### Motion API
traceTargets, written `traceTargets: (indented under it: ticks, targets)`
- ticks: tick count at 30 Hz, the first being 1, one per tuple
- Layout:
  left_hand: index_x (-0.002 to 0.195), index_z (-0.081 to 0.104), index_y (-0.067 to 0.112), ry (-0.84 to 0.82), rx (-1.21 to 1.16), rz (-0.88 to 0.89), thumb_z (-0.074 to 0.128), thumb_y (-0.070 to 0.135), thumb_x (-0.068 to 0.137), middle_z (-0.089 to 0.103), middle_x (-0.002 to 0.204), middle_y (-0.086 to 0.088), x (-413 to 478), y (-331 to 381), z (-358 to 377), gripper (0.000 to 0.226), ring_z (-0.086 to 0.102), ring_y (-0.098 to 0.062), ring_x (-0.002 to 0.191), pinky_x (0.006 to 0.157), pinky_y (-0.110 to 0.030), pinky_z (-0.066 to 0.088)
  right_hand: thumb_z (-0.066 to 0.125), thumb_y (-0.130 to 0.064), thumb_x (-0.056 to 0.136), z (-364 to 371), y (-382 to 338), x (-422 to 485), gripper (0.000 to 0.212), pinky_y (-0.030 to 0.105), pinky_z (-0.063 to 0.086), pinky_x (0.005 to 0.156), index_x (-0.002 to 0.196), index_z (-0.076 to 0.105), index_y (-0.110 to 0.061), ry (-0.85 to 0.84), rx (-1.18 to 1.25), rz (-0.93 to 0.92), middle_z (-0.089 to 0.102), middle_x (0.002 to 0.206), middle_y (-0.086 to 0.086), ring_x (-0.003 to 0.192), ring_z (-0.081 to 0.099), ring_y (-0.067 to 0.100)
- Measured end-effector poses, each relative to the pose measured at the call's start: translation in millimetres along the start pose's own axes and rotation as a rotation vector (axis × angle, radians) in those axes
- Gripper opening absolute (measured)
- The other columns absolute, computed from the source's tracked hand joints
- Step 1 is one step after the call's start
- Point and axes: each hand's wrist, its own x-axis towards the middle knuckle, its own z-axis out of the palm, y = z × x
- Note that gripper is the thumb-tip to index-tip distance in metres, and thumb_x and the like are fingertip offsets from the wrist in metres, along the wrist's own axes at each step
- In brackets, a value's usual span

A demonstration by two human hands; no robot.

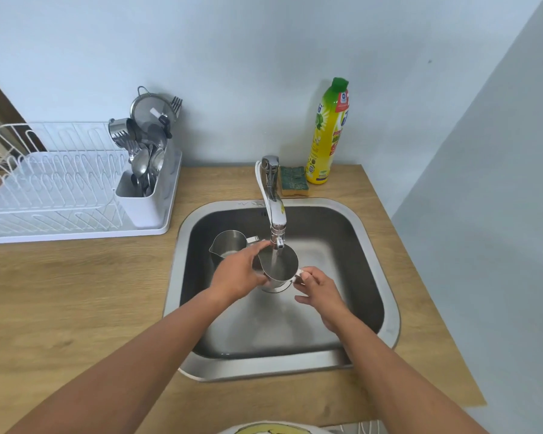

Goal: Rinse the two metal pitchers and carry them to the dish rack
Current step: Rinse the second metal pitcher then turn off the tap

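One metal pitcher (279,267) is held under the running tap (275,202), and water streams into its open top. My left hand (237,274) grips its left side and rim. My right hand (318,286) pinches its handle on the right. The second metal pitcher (228,244) stands upright in the steel sink (336,233) at the back left, just behind my left hand. The white dish rack (54,189) sits on the wooden counter to the left of the sink.
The rack's cutlery holder (145,189) is full of spoons, forks and a strainer. A green sponge (293,180) and a yellow dish-soap bottle (328,133) stand behind the sink. A wall closes off the right side.
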Motion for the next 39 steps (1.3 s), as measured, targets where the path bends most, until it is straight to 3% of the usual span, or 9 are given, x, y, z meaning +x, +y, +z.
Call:
traceTargets:
  ticks: [5,9,13,15,19,24,28,34,39]
  targets:
    - [0.138,0.048,0.039,0.005,-0.084,-0.066,0.086,0.035,0.063,0.068,0.117,0.004,-11.0,-4.8,-5.9,0.085,0.061,-0.016,0.112,0.093,-0.025,0.046,0.041,-0.027,0.104,11.2,3.0,0.8,0.021,0.038,0.058,0.076,0.108,0.057,-0.014,-0.064,0.072,0.073,0.066,0.106,0.014,0.1,0.069,0.03]
    - [0.131,0.056,0.034,0.047,-0.16,-0.111,0.086,0.05,0.058,0.067,0.115,0.012,-19.9,-8.7,-10.6,0.08,0.062,-0.006,0.104,0.093,-0.025,0.049,0.039,-0.03,0.105,21.8,1.3,-1.6,0.028,0.034,0.059,0.06,0.111,0.056,-0.009,-0.115,0.048,0.135,0.071,0.094,0.021,0.081,0.074,0.03]
    - [0.099,0.064,0.032,0.026,-0.207,-0.206,0.078,0.064,0.059,0.071,0.091,0.014,-27.0,-14.3,-10.8,0.053,0.066,-0.004,0.086,0.082,-0.029,0.054,0.04,-0.037,0.103,21.9,-5.0,-6.6,0.034,0.032,0.055,0.05,0.108,0.057,-0.008,-0.15,-0.043,0.167,0.066,0.076,0.02,0.06,0.072,0.029]
    - [0.089,0.069,0.024,-0.013,-0.321,-0.268,0.079,0.059,0.065,0.074,0.085,0.01,-29.5,-19.8,-6.6,0.044,0.07,-0.008,0.082,0.081,-0.034,0.058,0.042,-0.041,0.102,16.5,-9.6,-8.0,0.037,0.032,0.055,0.048,0.104,0.057,-0.008,-0.133,-0.113,0.173,0.062,0.073,0.019,0.059,0.072,0.031]
    - [0.103,0.073,0.018,-0.157,-0.582,-0.331,0.082,0.032,0.077,0.076,0.097,-0.004,-33.8,-22.6,5.8,0.031,0.071,-0.018,0.093,0.08,-0.037,0.059,0.049,-0.046,0.097,-2.5,-22.0,-10.5,0.041,0.033,0.054,0.045,0.098,0.059,-0.006,-0.041,-0.269,0.136,0.059,0.07,0.017,0.058,0.072,0.032]
    - [0.11,0.069,0.013,-0.272,-0.737,-0.354,0.08,0.017,0.079,0.071,0.096,-0.002,-28.6,-21.8,27.5,0.033,0.067,-0.013,0.088,0.075,-0.032,0.059,0.058,-0.047,0.091,-24.3,-42.1,-19.3,0.038,0.033,0.054,0.046,0.088,0.063,-0.01,0.063,-0.462,0.022,0.062,0.07,0.009,0.057,0.072,0.028]
    - [0.108,0.068,0.021,-0.319,-0.79,-0.318,0.078,0.006,0.079,0.075,0.089,0.005,-18.2,-7.1,35.1,0.034,0.068,-0.009,0.087,0.081,-0.036,0.057,0.06,-0.049,0.09,-37.2,-51.1,-26.0,0.028,0.031,0.056,0.048,0.087,0.064,-0.021,0.147,-0.566,-0.065,0.067,0.08,0.002,0.065,0.074,0.023]
    - [0.108,0.067,0.018,-0.179,-0.771,-0.214,0.08,-0.01,0.065,0.074,0.101,-0.004,-1.3,4.0,34.4,0.052,0.069,-0.025,0.095,0.094,-0.043,0.053,0.06,-0.031,0.094,-43.8,-40.2,-20.8,0.016,0.033,0.061,0.062,0.085,0.063,-0.019,0.165,-0.404,-0.164,0.068,0.093,0.011,0.088,0.071,0.03]
    - [0.122,0.063,0.026,0.006,-0.622,-0.182,0.085,-0.004,0.059,0.071,0.112,0.01,2.6,9.1,24.7,0.073,0.065,-0.008,0.11,0.092,-0.02,0.05,0.053,-0.015,0.098,-27.6,-29.0,-8.0,0.02,0.035,0.06,0.079,0.08,0.059,-0.015,0.152,-0.213,-0.177,0.06,0.097,0.01,0.089,0.063,0.022]
